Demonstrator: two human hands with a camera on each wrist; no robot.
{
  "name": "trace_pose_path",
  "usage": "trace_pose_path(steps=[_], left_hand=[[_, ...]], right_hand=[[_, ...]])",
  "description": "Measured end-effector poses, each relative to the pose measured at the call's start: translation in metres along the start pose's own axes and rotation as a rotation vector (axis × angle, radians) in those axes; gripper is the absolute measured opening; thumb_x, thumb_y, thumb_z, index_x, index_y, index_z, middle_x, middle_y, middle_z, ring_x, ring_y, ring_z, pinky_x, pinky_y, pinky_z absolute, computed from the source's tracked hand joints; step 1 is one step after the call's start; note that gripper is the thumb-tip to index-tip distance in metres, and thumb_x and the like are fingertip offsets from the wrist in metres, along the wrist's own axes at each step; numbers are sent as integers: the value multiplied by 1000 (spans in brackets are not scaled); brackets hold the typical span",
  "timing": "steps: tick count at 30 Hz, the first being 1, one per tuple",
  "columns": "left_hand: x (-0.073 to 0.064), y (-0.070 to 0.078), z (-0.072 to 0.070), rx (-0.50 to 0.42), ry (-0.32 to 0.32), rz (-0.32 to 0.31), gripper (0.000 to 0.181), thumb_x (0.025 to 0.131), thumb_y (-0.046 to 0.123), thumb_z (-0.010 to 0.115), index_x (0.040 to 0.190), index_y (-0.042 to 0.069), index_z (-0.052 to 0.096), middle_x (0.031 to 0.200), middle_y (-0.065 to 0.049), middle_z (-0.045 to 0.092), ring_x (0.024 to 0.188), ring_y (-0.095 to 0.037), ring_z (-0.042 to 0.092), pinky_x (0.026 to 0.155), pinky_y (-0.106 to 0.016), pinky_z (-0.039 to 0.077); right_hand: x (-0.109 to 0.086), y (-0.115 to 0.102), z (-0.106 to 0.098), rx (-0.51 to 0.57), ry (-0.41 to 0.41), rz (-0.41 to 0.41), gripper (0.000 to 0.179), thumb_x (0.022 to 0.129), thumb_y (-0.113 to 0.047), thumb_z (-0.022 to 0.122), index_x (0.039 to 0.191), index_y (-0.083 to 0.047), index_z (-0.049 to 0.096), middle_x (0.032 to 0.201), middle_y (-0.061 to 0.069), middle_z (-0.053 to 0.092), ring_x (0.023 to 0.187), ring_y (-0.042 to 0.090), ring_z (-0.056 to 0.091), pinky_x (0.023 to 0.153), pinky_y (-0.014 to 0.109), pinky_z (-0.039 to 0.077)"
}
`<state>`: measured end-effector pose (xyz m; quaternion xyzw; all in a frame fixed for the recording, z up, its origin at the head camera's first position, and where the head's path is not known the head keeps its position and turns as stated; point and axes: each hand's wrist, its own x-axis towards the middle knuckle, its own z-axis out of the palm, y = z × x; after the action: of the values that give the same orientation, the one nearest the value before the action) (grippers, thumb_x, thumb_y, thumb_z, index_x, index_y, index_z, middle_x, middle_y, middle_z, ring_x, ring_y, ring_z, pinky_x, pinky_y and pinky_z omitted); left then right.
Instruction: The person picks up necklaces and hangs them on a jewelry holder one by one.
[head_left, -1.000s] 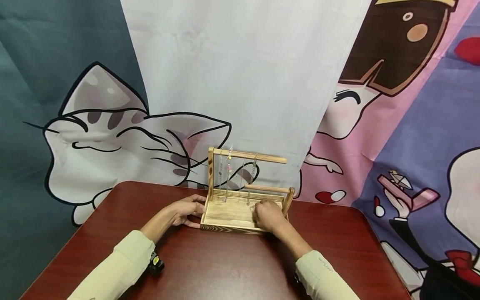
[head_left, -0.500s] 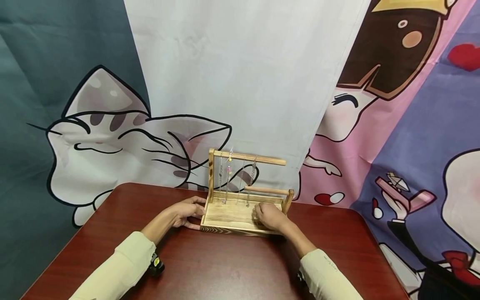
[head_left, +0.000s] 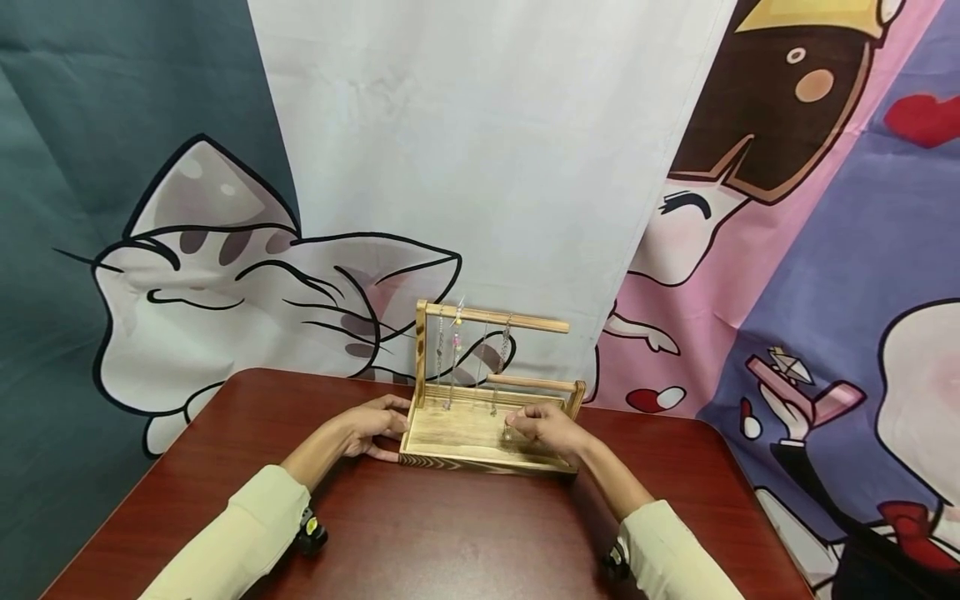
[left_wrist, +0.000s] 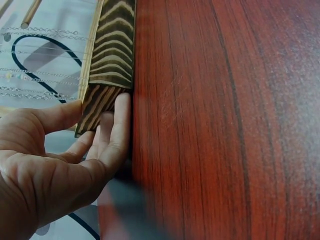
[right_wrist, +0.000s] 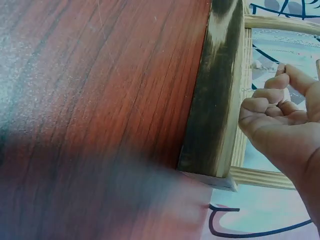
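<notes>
A wooden jewelry stand [head_left: 480, 463] has a shallow tray base, a tall crossbar [head_left: 525, 321] and a lower crossbar [head_left: 536, 382]. My left hand [head_left: 373, 428] grips the tray's left end, thumb at the upper edge and fingers against the end wall in the left wrist view. Over the right part of the tray, my right hand [head_left: 553, 427] pinches a thin chain [head_left: 507, 433] between thumb and index finger, other fingers curled in the right wrist view. Several necklaces hang from the tall bar, one with pink and yellow beads [head_left: 457, 341]. A short chain [head_left: 494, 403] hangs from the lower bar.
The stand rests near the back edge of a reddish-brown table [head_left: 450, 533]. Close behind hangs a printed cloth backdrop [head_left: 480, 167] with cartoon figures. Both crossbars are fixed at one end, with their other ends free.
My right hand has turned and lifted slightly from the tray, its forearm swinging right. The chain now hangs below its fingertips. My left hand has kept its place on the stand.
</notes>
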<state>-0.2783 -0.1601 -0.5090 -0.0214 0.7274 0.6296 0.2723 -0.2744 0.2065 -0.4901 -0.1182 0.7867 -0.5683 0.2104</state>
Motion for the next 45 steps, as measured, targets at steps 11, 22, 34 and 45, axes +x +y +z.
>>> trace_pose_path(steps=[11, 22, 34, 45], left_hand=[[0, 0, 0, -6, 1, -4, 63, 106, -2, 59, 165, 3, 36, 145, -26, 57, 118, -32, 70, 90, -53, 70], [1, 1, -1, -8, -10, 1, 65, 104, -2, 59, 164, 2, 35, 145, -26, 57, 118, -32, 69, 90, -52, 70], [-1, 1, 0, -4, -4, -1, 64, 105, -1, 59, 165, 2, 35, 143, -26, 59, 118, -33, 69, 90, -53, 70], [-2, 2, 0, 1, -5, -2, 65, 105, -1, 58, 166, 2, 34, 148, -27, 56, 119, -32, 69, 90, -53, 70]], right_hand=[[-4, 2, -3, 154, 30, 38, 23, 108, -18, 71, 87, -11, 68, 73, -6, 49, 69, 10, 41, 62, 24, 33], [-13, -7, -3, 108, 118, 38, 19, 105, -19, 76, 88, -11, 71, 69, -8, 46, 65, 10, 40, 61, 27, 34], [-21, -22, -10, 232, 64, 6, 15, 110, -18, 67, 99, -15, 77, 76, -9, 49, 65, 8, 36, 63, 23, 34], [-29, -46, -17, 277, 122, 6, 20, 111, -23, 68, 94, -22, 78, 74, -11, 48, 67, 9, 37, 67, 23, 37]])
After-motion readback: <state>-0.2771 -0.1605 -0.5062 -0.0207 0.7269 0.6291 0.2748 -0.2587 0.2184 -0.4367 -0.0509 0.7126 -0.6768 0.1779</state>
